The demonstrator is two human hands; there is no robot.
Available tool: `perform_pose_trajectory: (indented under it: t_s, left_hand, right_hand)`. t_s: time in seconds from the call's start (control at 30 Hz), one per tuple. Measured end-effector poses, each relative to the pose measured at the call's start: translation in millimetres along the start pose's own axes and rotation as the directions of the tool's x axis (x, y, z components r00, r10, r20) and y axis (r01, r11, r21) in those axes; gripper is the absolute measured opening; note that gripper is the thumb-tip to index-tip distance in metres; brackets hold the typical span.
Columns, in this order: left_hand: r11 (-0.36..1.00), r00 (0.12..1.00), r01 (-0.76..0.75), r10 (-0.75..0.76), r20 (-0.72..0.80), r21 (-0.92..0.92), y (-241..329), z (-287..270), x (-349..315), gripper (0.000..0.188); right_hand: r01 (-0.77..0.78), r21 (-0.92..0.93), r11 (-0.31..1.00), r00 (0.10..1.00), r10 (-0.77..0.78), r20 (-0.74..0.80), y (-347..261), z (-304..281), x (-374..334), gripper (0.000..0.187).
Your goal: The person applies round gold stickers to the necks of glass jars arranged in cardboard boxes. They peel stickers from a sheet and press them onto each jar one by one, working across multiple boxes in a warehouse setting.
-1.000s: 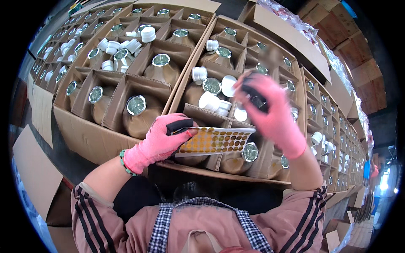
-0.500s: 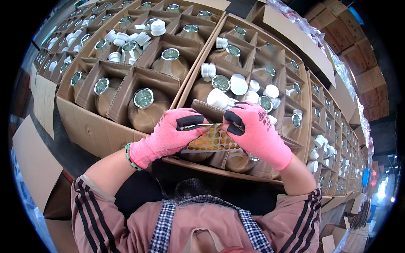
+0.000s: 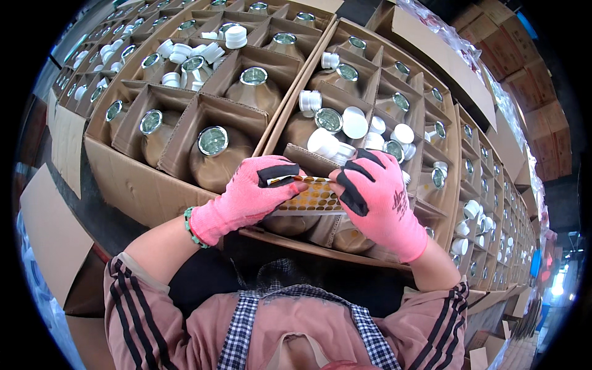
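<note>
Both my hands wear pink gloves with black-coated fingers, and bare fingertips poke out at some tips. Between them is a sheet of round gold stickers (image 3: 316, 198) on a pale backing. My left hand (image 3: 246, 192) grips its left end, thumb on the front, where the top edge bends over. At the upper right edge my right hand (image 3: 383, 206) is closed with thumb and finger together; whether a single sticker is in that pinch cannot be made out. Under the sheet, brown bottles stand in a cardboard carton (image 3: 256, 237). White screw caps (image 3: 322, 143) lie loose just beyond my hands.
A second divided carton (image 3: 148, 182) at the left holds brown bottles (image 3: 217, 168) with silvery sealed mouths. More cartons of bottles and caps (image 3: 472, 209) run along the right and far left. Brown boxes (image 3: 536, 92) are stacked at the far right. An open carton flap (image 3: 55, 228) juts out at left.
My right hand has curled its fingers more tightly at the sheet's edge. The sheet has tilted, so less of its face shows. My left hand keeps its hold.
</note>
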State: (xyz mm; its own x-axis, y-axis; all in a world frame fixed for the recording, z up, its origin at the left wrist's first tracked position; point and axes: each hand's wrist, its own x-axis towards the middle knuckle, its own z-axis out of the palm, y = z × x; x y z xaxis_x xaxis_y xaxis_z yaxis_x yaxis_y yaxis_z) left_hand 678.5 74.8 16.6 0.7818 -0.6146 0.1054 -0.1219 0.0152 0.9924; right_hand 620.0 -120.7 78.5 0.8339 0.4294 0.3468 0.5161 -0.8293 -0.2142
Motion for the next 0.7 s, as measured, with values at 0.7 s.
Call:
perform_pose_trajectory:
  t_s: [0.7]
  left_hand:
    - [0.999, 0.999, 0.011, -0.010, -0.039, 0.041, 0.8, 2.3, -1.6, 0.013]
  right_hand:
    - [-0.176, 0.237, 0.955, 0.941, 0.235, -0.245, 84.6, -11.7, 63.7, 0.016]
